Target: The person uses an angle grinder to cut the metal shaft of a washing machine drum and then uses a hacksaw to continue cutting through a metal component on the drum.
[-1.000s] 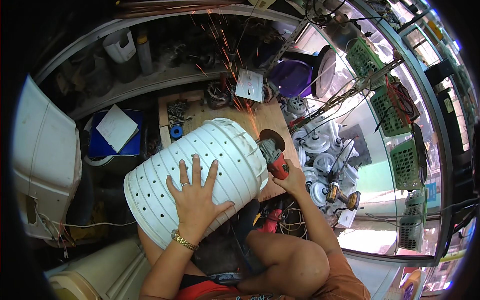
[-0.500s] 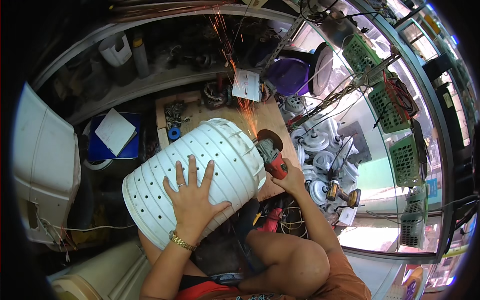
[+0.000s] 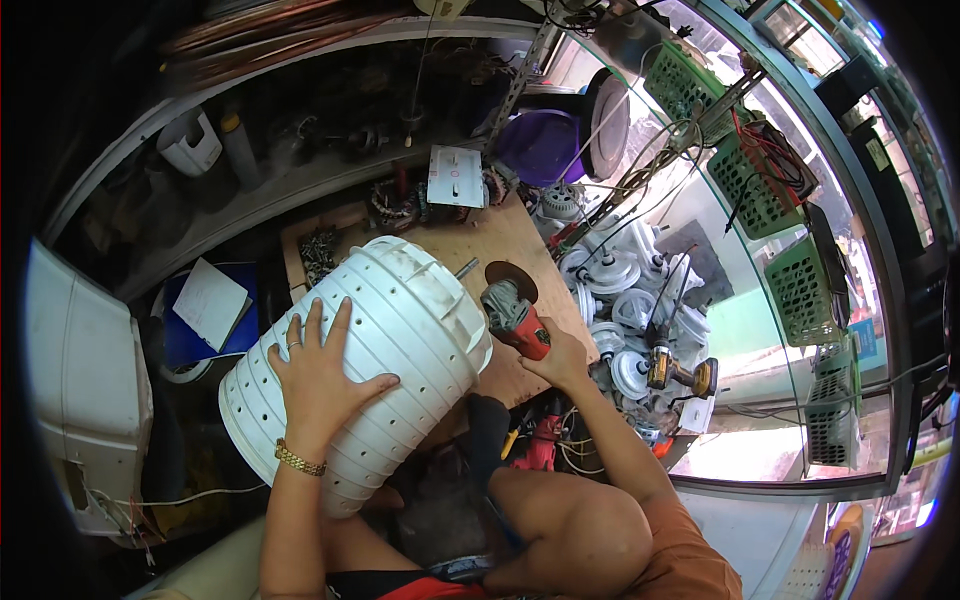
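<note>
My left hand [image 3: 325, 380] lies with spread fingers on a white ribbed plastic drum [image 3: 420, 340] full of small holes, which rests tilted above my legs and against a plywood board [image 3: 530, 245]. A short metal shaft [image 3: 465, 268] sticks out beyond the drum's finned end. My right hand [image 3: 550, 355] grips a red angle grinder [image 3: 518, 322] with a dark cutting disc [image 3: 508, 275], held just right of that end, apart from the shaft. No sparks show.
White plastic gear parts [image 3: 615, 265] and a cordless drill [image 3: 680, 375] sit at right, beside green wire-hung baskets [image 3: 795, 295]. Paper on a blue pad [image 3: 210, 305] and a white appliance shell [image 3: 85, 380] are at left. A metal plate [image 3: 455, 175] lies behind the board.
The orange sparks have stopped. The drum and my left hand have shifted left in view, uncovering the shaft, and the grinder now sits apart from it. The whole view has swung slightly.
</note>
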`<action>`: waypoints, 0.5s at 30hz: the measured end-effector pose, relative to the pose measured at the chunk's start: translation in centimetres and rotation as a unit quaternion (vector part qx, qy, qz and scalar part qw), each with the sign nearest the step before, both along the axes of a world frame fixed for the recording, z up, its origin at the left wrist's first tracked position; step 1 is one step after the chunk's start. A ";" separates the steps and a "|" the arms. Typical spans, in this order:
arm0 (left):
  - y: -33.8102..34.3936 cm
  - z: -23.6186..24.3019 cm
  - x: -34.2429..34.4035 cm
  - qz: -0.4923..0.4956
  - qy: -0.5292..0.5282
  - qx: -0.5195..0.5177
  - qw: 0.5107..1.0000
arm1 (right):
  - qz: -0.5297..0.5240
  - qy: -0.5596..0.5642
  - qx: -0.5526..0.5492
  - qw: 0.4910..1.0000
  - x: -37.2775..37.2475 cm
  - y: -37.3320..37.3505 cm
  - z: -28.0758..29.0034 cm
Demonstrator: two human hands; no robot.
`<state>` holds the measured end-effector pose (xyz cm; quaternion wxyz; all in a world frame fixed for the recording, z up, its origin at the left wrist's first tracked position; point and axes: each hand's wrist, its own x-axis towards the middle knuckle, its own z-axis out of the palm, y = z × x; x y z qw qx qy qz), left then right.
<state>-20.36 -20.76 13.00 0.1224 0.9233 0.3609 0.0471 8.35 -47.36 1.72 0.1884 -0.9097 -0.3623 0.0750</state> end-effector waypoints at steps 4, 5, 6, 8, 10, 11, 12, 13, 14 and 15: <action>-0.3 0.0 0.3 0.000 0.004 0.004 1.000 | -0.009 0.013 -0.008 1.000 0.6 1.3 -0.4; -0.4 -0.2 0.3 -0.001 0.006 0.003 1.000 | -0.005 0.004 -0.010 1.000 0.8 1.5 -0.4; -0.4 -0.2 0.3 -0.001 0.003 0.007 1.000 | 0.000 -0.005 -0.011 1.000 0.9 1.8 -0.6; -0.4 -0.3 0.2 -0.002 0.000 0.010 1.000 | 0.001 -0.004 -0.009 1.000 0.8 1.9 -1.0; -0.5 -0.3 0.2 -0.001 0.005 0.007 1.000 | 0.003 -0.004 -0.007 1.000 0.7 2.1 -1.0; -0.5 -0.3 0.1 0.000 0.006 0.007 1.000 | 0.003 -0.001 -0.010 1.000 0.7 2.1 -1.0; -0.5 -0.3 0.1 -0.001 0.004 0.011 1.000 | 0.002 0.001 -0.014 1.000 0.6 2.1 -1.0; -0.5 -0.3 0.1 -0.002 0.002 0.014 1.000 | 0.002 0.002 -0.015 1.000 0.6 2.2 -1.1; -0.5 -0.3 0.0 -0.002 0.003 0.014 1.000 | 0.002 0.000 -0.009 1.000 0.5 2.3 -1.2; -0.5 -0.4 0.1 -0.002 -0.001 0.015 1.000 | 0.001 -0.002 -0.004 1.000 0.6 2.3 -1.3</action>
